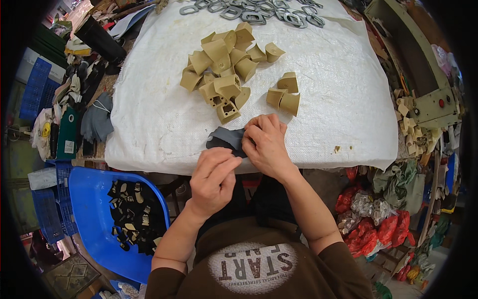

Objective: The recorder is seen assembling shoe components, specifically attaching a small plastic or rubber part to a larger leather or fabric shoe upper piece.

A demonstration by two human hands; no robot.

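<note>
A piece of dark grey sheet material (226, 137), like thin leather or cloth, is at the near edge of the white-covered table. My right hand (269, 147) is closed on its right end, the fingers bent and pinching. Just below the piece, my left hand (213, 179) has its fingers drawn together, the tips by the lower edge; whatever is in them is hidden. Beyond my hands lies a heap of tan block shoe heels (219, 57), some showing hollow ends with holes. A few more tan heels (289, 102) stand apart to the right.
Grey metal ring-like pieces (254, 17) lie along the far edge of the white sheet (338, 79). At lower left is a blue basin (89, 219) with black and tan pieces. Red plastic bags (361, 236) sit at lower right, below a green machine frame (433, 109).
</note>
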